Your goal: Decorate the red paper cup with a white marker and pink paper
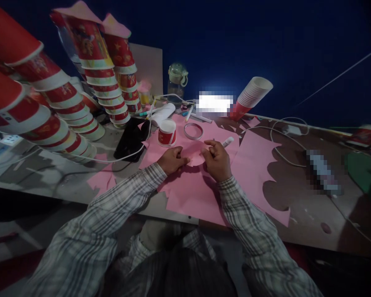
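Between the two hands: a small, rounded pink paper piece [196, 156], over the larger pink sheets [191, 200]; whether it touches them cannot be told.
Left grip: left hand [173, 160] pinched closed on the piece's left edge, thumb against fingers.
Right grip: right hand [217, 160] pinched closed on the right edge, thumb to bent forefinger, other fingers curled in.
Sleeves: plaid [136, 187], both forearms reaching over the table's near edge.
Just beyond the hands: a red-and-white paper cup [167, 134], upright on the pink paper, and a flat ring [194, 138] to its right.
Behind the right hand: a white capped stick [228, 142], partly hidden.
Right of the hands: a pink sheet with scalloped cuts [254, 167].
Left of the hands: a dark flat device [130, 142], a white cable [119, 159] across it.
Far left: tall columns of red-and-white cups [106, 80], two topped with pink paper.
Back edge: a lidded bottle [177, 80] and a leaning stack of nested cups [252, 95].
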Tool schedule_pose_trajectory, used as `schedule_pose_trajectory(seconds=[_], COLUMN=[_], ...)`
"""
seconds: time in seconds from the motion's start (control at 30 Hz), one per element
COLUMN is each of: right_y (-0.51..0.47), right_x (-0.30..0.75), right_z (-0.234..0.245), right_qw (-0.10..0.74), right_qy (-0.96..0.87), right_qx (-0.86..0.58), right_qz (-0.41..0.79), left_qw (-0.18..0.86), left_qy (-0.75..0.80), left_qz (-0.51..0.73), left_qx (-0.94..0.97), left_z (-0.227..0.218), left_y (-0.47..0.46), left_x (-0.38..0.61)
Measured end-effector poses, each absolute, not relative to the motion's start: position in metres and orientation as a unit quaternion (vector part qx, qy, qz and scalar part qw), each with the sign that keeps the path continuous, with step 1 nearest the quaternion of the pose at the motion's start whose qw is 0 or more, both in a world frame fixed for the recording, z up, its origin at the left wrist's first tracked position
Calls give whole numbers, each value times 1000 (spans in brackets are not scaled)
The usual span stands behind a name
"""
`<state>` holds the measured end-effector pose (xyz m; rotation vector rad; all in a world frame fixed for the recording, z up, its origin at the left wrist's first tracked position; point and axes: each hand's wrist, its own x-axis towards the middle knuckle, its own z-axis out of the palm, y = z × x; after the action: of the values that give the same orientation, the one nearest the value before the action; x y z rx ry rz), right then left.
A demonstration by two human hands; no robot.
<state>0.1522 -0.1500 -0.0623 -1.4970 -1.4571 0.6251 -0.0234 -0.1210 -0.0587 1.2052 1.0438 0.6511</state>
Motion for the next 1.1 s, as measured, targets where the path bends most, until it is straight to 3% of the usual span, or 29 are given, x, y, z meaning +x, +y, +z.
schedule_pose_trajectory(seconds=[0.63, 0.93, 1.1], right_y=[-146, -147, -148], right_x=[147, 146, 147], right_z=[-68, -74, -72], right_qw=[465, 453, 452], right_qy=[-501, -519, -520], right_qx=[-558, -595, -621], right_qz=[470, 414, 372], left_qw=[655, 674, 598], left_qy=[467, 420, 446], left_qz=[357, 341, 338], left_qx=[475, 503, 573], left_z=[-57, -62, -68], left_y=[-120, -122, -122], left_x=[-21, -20, -21])
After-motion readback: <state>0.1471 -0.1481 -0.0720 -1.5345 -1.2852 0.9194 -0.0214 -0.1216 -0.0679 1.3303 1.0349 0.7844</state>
